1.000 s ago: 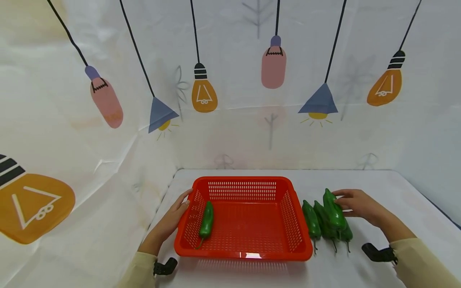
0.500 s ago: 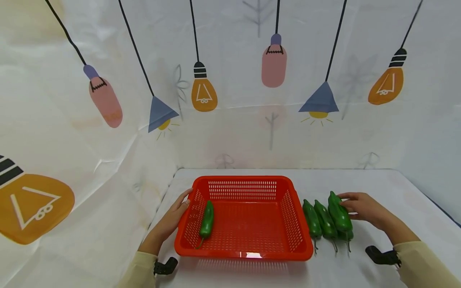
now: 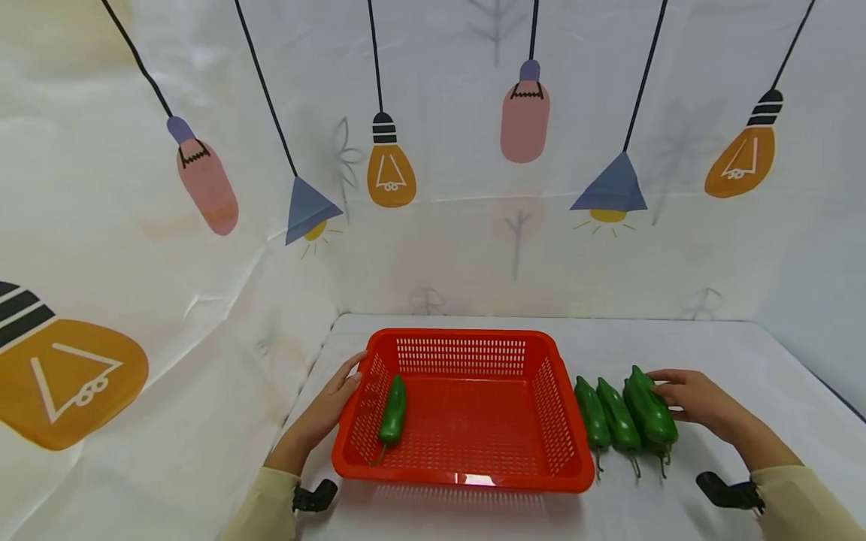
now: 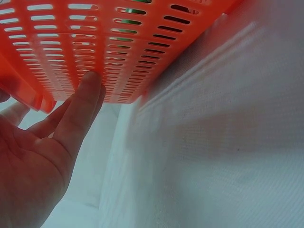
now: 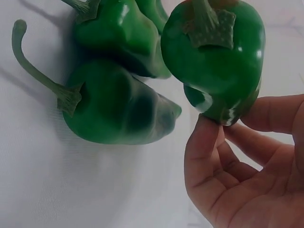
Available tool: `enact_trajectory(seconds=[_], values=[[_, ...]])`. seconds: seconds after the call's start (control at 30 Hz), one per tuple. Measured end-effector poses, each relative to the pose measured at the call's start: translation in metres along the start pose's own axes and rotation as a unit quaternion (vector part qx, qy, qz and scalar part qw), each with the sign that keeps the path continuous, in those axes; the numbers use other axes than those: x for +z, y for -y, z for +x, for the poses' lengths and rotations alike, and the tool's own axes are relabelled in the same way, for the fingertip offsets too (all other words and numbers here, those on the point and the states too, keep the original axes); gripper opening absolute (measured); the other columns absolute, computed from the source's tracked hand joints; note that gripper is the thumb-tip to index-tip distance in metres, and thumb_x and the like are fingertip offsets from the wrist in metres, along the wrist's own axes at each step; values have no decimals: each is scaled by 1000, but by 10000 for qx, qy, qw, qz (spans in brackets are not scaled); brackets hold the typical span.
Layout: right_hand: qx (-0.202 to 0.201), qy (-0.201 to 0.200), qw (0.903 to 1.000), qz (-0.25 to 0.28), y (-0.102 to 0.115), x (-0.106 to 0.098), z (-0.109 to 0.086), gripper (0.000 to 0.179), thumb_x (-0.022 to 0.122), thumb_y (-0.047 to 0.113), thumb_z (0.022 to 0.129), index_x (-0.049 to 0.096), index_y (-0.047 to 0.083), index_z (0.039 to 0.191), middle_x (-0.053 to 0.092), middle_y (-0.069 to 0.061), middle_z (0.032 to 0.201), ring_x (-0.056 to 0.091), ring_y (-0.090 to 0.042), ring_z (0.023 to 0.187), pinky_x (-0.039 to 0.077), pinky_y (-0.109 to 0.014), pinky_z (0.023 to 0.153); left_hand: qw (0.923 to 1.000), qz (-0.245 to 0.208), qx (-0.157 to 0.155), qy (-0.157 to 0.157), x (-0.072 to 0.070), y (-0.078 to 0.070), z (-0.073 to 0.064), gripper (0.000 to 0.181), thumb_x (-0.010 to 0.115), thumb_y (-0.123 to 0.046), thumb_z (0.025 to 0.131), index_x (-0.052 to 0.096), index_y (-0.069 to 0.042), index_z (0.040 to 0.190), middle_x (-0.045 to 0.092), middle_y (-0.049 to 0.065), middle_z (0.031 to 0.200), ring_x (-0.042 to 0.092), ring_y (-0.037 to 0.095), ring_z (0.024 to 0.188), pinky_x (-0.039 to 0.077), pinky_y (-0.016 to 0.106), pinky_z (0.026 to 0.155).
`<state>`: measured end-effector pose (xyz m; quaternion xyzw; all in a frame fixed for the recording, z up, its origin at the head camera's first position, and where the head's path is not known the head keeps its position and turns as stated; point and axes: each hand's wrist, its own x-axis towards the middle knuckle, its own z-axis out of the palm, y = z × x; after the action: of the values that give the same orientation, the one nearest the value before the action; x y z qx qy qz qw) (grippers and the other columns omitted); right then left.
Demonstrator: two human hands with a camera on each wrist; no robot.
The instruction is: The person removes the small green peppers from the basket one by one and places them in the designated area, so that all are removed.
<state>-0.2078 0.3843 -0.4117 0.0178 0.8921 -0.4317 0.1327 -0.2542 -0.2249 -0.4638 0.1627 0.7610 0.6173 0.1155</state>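
Note:
A red plastic basket with slotted walls stands on the white table. Inside it, along the left wall, lies one long green pepper. My left hand rests against the basket's left side. In the left wrist view, fairly straight fingers touch the outer wall below the rim. At right, my right hand pinches a green pepper near its tip, between thumb and fingers. Under this pepper lies another green pepper, mostly hidden in the head view.
Two more green peppers, a left one and a middle one, lie side by side right of the basket, stems toward me. White sheeting printed with lamps rises behind and at left of the table.
My right hand has moved right and slightly toward me with its pepper, from beside the middle pepper to over the rightmost one. The left hand stays at the basket. The head view has shifted slightly.

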Motion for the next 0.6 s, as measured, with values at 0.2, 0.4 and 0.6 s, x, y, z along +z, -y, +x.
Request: enact_trajectory(seconds=[0.2, 0.4, 0.6], values=[[-24, -42, 10000, -47, -6, 0, -1, 47, 42, 13, 108, 39, -21, 140, 56, -34, 129, 63, -34, 111, 56, -46, 87, 10000, 10, -4, -11, 0, 1, 1, 53, 36, -36, 112, 21, -25, 162, 48, 23, 146, 57, 32, 120, 51, 36, 94], [-3, -99, 9999, -95, -10, 0, -1, 48, 43, 13, 107, 40, -21, 139, 54, -36, 129, 62, -37, 111, 56, -47, 88, 9999, 48, -101, -128, 0, 3, 2, 52, 38, -37, 111, 24, -27, 161, 42, 18, 152, 54, 32, 125, 49, 40, 98], [94, -186, 9996, -205, -13, 0, -1, 49, 44, 14, 106, 40, -22, 138, 52, -40, 129, 61, -41, 111, 56, -48, 87, 9998, 61, -133, -163, 0, 2, 2, 52, 38, -36, 111, 25, -28, 161, 41, 17, 153, 53, 32, 125, 48, 40, 98]])
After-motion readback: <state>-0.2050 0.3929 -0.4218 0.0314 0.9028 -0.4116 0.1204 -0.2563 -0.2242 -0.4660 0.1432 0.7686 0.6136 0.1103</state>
